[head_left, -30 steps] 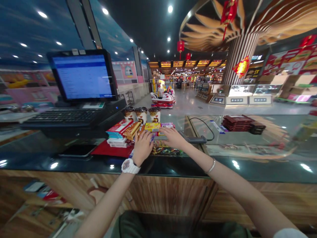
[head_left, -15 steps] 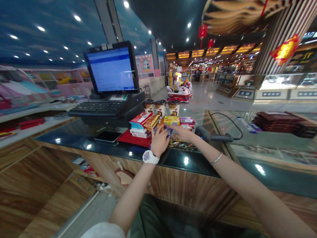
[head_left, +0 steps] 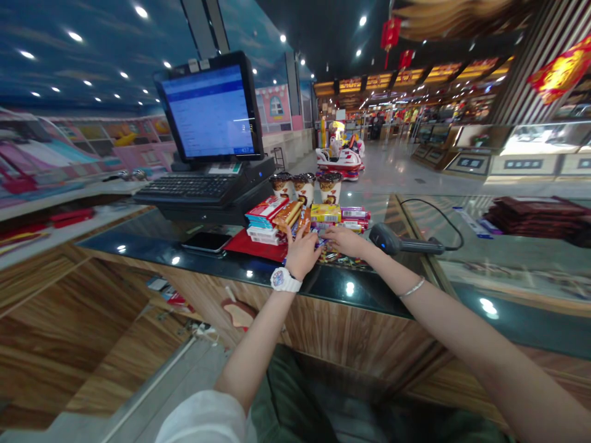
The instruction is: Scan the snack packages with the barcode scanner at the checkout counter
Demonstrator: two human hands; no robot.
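Note:
My left hand (head_left: pixel 302 253), with a white watch on its wrist, is open. Its spread fingers lie at the front of orange-brown snack packets (head_left: pixel 289 214). Close by, my right hand (head_left: pixel 347 242) has its fingers bent together over small purple wrappers (head_left: pixel 318 234); what they pinch, if anything, is hidden. Red-and-blue flat packs (head_left: pixel 266 209) are stacked on white boxes (head_left: pixel 262 235) left of the packets. A yellow box (head_left: pixel 325 213) and purple-pink rolls (head_left: pixel 354 213) lie beyond my right hand. Three lidded cups (head_left: pixel 329 189) stand behind them.
A monitor (head_left: pixel 210 111), keyboard (head_left: pixel 191 186) and phone (head_left: pixel 207 242) are on the left. On the right are a handheld scanner (head_left: pixel 385 239) with its cable and brown packets (head_left: pixel 530 215). A red sheet (head_left: pixel 253 247) lies on the dark counter edge (head_left: pixel 249 271).
The view has shifted, so the counter things appear slightly higher and farther right. My right hand's fingers are more bent and lower over the small wrappers. My left hand stays at the packets.

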